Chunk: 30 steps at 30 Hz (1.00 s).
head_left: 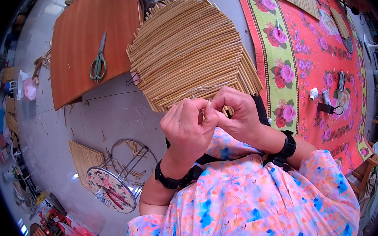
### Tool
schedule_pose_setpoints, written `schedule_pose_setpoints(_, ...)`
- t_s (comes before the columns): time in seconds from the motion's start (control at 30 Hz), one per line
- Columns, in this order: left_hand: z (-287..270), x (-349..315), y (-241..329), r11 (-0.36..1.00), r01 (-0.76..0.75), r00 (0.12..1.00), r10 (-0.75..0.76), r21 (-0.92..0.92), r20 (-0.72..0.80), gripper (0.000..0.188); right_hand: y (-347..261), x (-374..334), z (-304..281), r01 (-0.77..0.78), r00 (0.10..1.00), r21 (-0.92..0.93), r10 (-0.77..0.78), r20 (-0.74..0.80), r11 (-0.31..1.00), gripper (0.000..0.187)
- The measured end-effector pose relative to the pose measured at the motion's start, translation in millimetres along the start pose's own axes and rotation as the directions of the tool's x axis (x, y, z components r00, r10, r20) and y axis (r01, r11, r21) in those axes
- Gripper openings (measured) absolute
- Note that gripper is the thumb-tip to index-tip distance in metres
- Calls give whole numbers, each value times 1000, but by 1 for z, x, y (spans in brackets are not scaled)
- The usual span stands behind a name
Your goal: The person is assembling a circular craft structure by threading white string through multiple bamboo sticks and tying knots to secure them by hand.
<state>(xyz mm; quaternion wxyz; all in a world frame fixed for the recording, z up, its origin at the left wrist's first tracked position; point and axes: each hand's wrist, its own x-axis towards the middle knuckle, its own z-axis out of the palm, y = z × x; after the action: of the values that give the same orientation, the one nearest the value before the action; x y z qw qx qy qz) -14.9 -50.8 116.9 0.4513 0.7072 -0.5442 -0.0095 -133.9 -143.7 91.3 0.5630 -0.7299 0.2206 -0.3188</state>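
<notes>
A round-cornered mat of straw-coloured stalks (188,51), bound side by side, rests in front of me with its near edge at my fingers. Loose white thread (202,89) lies over that edge and runs toward my hands. My left hand (187,124) is closed in a pinch. Against it, fingertip to fingertip, my right hand (235,112) pinches too. The thread appears to be caught between them, though the fingers hide its ends. A pink-and-black binder clip (134,79) grips the mat's left edge.
Green-handled scissors (99,63) lie on a reddish-brown board (89,32) at the left. A flower-topped stool (110,188) with red-handled pliers (115,198) lies tipped at the lower left. To the right, a red floral cloth (314,72) carries a thread spool (313,94) and tools.
</notes>
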Motion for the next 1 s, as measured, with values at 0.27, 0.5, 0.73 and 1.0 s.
schedule_pose_setpoints(0.27,-1,0,1,1000,21,1000,-21,-13,12,13,-1,0,0,8,1000,4,-8,-3,1000,13)
schedule_pose_setpoints(0.5,-1,0,2,1000,21,1000,-21,-11,-4,13,-2,0,0,14,1000,5,-14,-11,1000,13)
schedule_pose_setpoints(0.73,1,-2,3,998,58,998,-58,-32,-12,14,-3,0,0,22,1000,-18,-22,-13,1000,14)
schedule_pose_setpoints(1.0,-1,-2,4,996,61,998,-61,-64,-1,14,-6,1,-2,19,1000,-20,-19,0,1000,11)
